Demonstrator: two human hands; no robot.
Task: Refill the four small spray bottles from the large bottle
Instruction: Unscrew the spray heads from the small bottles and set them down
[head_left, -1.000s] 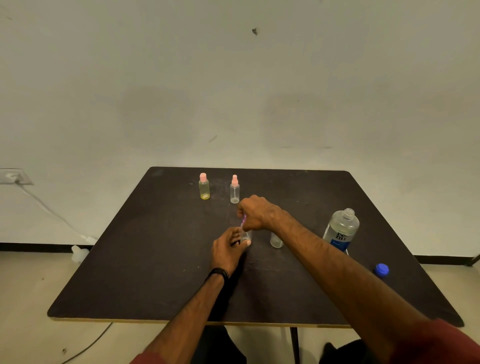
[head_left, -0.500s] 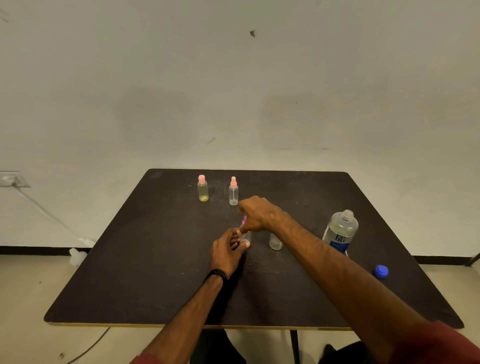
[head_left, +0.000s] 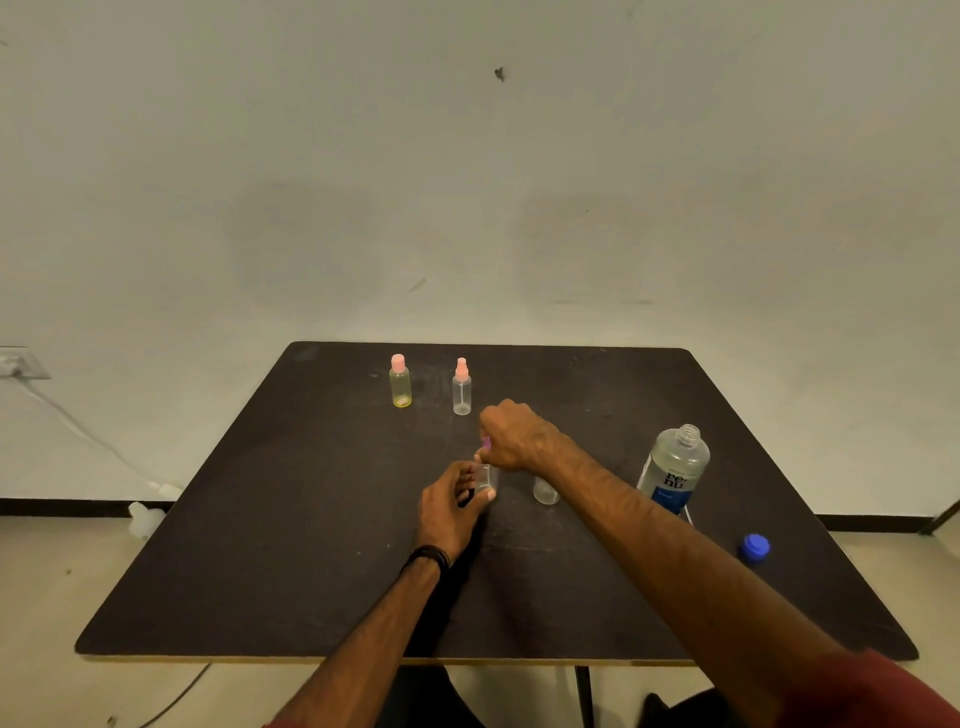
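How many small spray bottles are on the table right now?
4. Yellow-tinted bottle and clear pink-topped bottle stand at the far side. A third bottle is held mid-table by the left hand, the right hand at its top. A fourth stands behind the right forearm.

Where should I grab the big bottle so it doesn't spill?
Probably hold the big bottle around its wide middle, coming from its right side, away from the arm. It stands upright with its top open; its blue cap lies on the table, so keep it straight.
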